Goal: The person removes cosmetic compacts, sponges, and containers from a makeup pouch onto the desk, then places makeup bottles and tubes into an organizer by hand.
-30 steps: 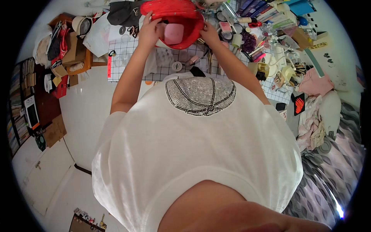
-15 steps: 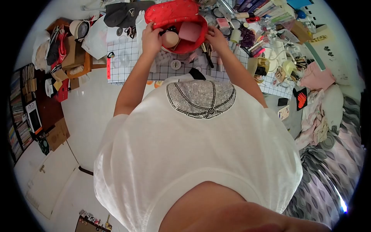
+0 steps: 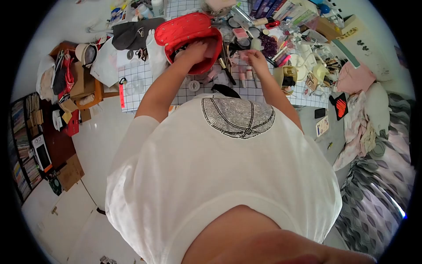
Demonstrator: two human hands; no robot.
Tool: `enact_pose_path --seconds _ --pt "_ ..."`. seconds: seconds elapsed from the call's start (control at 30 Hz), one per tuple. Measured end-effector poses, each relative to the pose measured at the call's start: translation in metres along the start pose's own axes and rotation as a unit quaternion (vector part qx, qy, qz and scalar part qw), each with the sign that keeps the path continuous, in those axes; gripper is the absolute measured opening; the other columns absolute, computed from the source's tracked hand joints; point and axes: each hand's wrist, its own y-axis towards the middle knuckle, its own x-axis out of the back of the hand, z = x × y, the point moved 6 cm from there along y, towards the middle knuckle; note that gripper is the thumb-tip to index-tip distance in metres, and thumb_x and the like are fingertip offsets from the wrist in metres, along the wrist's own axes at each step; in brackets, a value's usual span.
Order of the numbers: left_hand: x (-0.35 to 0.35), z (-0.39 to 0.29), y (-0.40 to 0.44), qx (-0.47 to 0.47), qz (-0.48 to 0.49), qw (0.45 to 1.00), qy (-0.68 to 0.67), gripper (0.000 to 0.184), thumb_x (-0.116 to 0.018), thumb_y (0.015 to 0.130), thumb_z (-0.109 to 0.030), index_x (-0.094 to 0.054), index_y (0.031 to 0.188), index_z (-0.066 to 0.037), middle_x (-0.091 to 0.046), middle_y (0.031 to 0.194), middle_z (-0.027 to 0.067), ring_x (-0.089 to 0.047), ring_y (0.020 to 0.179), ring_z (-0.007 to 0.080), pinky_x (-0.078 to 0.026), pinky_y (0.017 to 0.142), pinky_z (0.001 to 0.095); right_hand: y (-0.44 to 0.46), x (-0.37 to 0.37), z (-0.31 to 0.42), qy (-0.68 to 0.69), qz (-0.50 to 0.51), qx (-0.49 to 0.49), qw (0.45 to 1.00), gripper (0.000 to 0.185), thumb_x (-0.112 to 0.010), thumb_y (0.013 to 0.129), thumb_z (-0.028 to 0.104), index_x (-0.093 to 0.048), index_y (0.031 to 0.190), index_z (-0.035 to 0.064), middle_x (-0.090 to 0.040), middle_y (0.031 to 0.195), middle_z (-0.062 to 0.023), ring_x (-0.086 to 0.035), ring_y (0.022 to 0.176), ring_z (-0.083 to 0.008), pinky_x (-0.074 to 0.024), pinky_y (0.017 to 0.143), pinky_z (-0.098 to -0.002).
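A red bag stands unzipped on the gridded tabletop, its lid tipped back. Inside the bag is my left hand, its fingers partly hidden among the contents, so its hold cannot be made out. Right of the bag, my right hand is closed in a pinch around something small and pinkish that I cannot identify. Black-handled brushes and small cosmetic tubes lie between the hands. A round white jar is nearer my body.
A dark cap lies left of the bag. Books stand at the back right. A yellowish holder is beside my right forearm. Many small cosmetics crowd the right side, including a purple scrunchie.
My left hand has gone from the bag's rim into its inside. My right hand has let go of the bag's right side and moved right. The bag appears lower and further left.
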Motion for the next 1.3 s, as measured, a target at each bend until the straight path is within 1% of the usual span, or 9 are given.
enact_pose_path --seconds 0.1,0.37,0.47,0.67,0.77,0.87,0.97,1.17,1.3 --pt "-0.009 0.004 0.003 0.028 0.016 0.999 0.025 0.055 -0.060 0.068 -0.013 -0.044 0.120 -0.007 -0.045 0.122 0.0172 -0.042 0.113 0.0346 -0.033 0.096 0.0400 -0.017 0.027 -0.007 0.014 -0.072 -0.037 0.997 0.018 -0.050 0.084 0.012 -0.051 0.100 0.0032 -0.057 0.090 -0.0044 -0.057 0.077 -0.0143 -0.0475 0.069 -0.0250" --pt "0.004 -0.011 -0.012 0.141 0.091 0.981 0.099 0.051 -0.061 0.070 -0.028 -0.048 0.113 -0.004 -0.050 0.110 0.0222 -0.046 0.106 0.0368 -0.034 0.092 0.0429 -0.025 0.071 -0.038 0.081 -0.131 -0.039 0.987 0.017 -0.050 0.084 0.011 -0.051 0.099 0.0040 -0.059 0.091 -0.0056 -0.058 0.075 -0.0139 -0.0483 0.066 -0.0261" --pt "-0.001 -0.001 -0.017 0.196 0.105 0.975 0.009 0.056 -0.064 0.067 -0.033 -0.049 0.113 -0.004 -0.049 0.113 0.0208 -0.047 0.106 0.0352 -0.036 0.091 0.0430 -0.032 0.068 -0.032 0.065 -0.128 -0.046 0.989 0.014 -0.049 0.083 0.008 -0.051 0.095 0.0014 -0.057 0.081 -0.0055 -0.057 0.068 -0.0142 -0.0465 0.059 -0.0246" --pt "0.025 -0.006 -0.046 0.148 0.053 0.982 0.106 0.071 -0.066 0.066 -0.037 -0.038 0.123 -0.008 -0.049 0.116 0.0177 -0.048 0.107 0.0293 -0.034 0.089 0.0431 -0.015 0.071 -0.058 0.042 -0.103 -0.058 0.992 0.017 -0.049 0.083 0.009 -0.050 0.098 0.0015 -0.057 0.083 -0.0063 -0.057 0.069 -0.0144 -0.0459 0.059 -0.0257" --pt "0.017 -0.003 -0.048 0.184 0.081 0.970 0.133 0.071 -0.063 0.069 -0.039 -0.033 0.125 -0.008 -0.052 0.113 0.0174 -0.049 0.107 0.0278 -0.033 0.086 0.0434 -0.016 0.064 -0.058 0.045 -0.107 -0.067 0.991 0.017 -0.049 0.083 0.009 -0.050 0.098 0.0011 -0.057 0.084 -0.0069 -0.057 0.068 -0.0148 -0.0459 0.059 -0.0256" --pt "0.009 0.007 -0.045 0.209 0.045 0.971 0.106 0.060 -0.061 0.071 -0.040 -0.042 0.118 -0.008 -0.054 0.110 0.0165 -0.049 0.106 0.0276 -0.033 0.084 0.0439 -0.012 0.059 -0.056 0.020 -0.095 -0.064 0.993 0.018 -0.048 0.083 0.009 -0.050 0.099 0.0007 -0.057 0.086 -0.0078 -0.056 0.069 -0.0154 -0.0460 0.059 -0.0257" --pt "-0.001 0.016 -0.042 0.211 0.076 0.969 0.103 0.047 -0.059 0.073 -0.038 -0.050 0.108 -0.008 -0.054 0.109 0.0162 -0.049 0.105 0.0284 -0.032 0.087 0.0459 -0.008 0.057 -0.059 0.007 -0.090 -0.065 0.994 0.018 -0.049 0.083 0.008 -0.050 0.099 0.0005 -0.057 0.085 -0.0082 -0.056 0.069 -0.0156 -0.0462 0.058 -0.0257" --pt "-0.013 0.023 -0.057 0.199 0.036 0.970 0.133 0.033 -0.057 0.074 -0.030 -0.059 0.102 -0.012 -0.049 0.115 0.0166 -0.042 0.113 0.0267 -0.025 0.095 0.0483 -0.003 0.059 -0.069 0.021 -0.078 -0.069 0.994 0.017 -0.049 0.083 0.007 -0.050 0.098 0.0000 -0.057 0.084 -0.0076 -0.055 0.066 -0.0150 -0.0461 0.057 -0.0253" --pt "-0.010 0.017 -0.057 0.208 0.062 0.969 0.115 0.033 -0.057 0.073 -0.030 -0.059 0.100 -0.010 -0.048 0.115 0.0137 -0.042 0.112 0.0277 -0.028 0.095 0.0459 -0.007 0.059 -0.065 0.026 -0.084 -0.073 0.993 0.016 -0.050 0.082 0.006 -0.050 0.097 0.0000 -0.056 0.083 -0.0075 -0.055 0.065 -0.0148 -0.0459 0.056 -0.0248"
